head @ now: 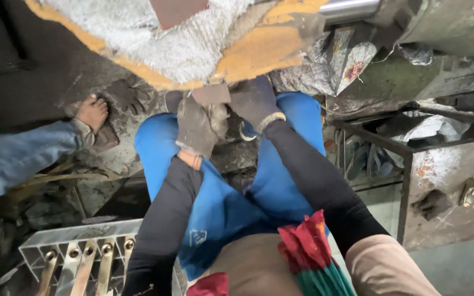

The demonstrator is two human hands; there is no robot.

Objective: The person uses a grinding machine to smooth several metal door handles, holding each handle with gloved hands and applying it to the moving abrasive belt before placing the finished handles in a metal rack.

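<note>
A small brown flat piece [210, 94] sits just under the rim of the big buffing wheel [182, 44], pressed up against the wheel's frayed white face. It lies between the two gloved hands, its long axis running roughly left to right, along the rim rather than into it.

The left hand [196, 126] is just below and left of the piece, its fingers curled up to it in a dirty grey glove. The right hand [256, 101] is just right of the piece at about the same height, its fingers closed down over that edge. Both seem to grip it, though the gloves hide the fingertips (so how firm the hold is, I cannot tell). Neither hand is clearly nearer; both touch or nearly touch it.

Below the wheel are the person's knees in blue trousers [220, 203], spread either side of the hands, with black sleeves running up to the gloves. There is no bench under the piece; it hangs over a dark, littered floor [56, 82].

Left of the wheel, another person's bare foot [91, 112] rests on a sandal, with a spare glove [130, 94] beside it. Lower left of the wheel stands a rack of metal parts [78, 257]; to the right, a rusty metal frame [407, 164] with scraps.
</note>
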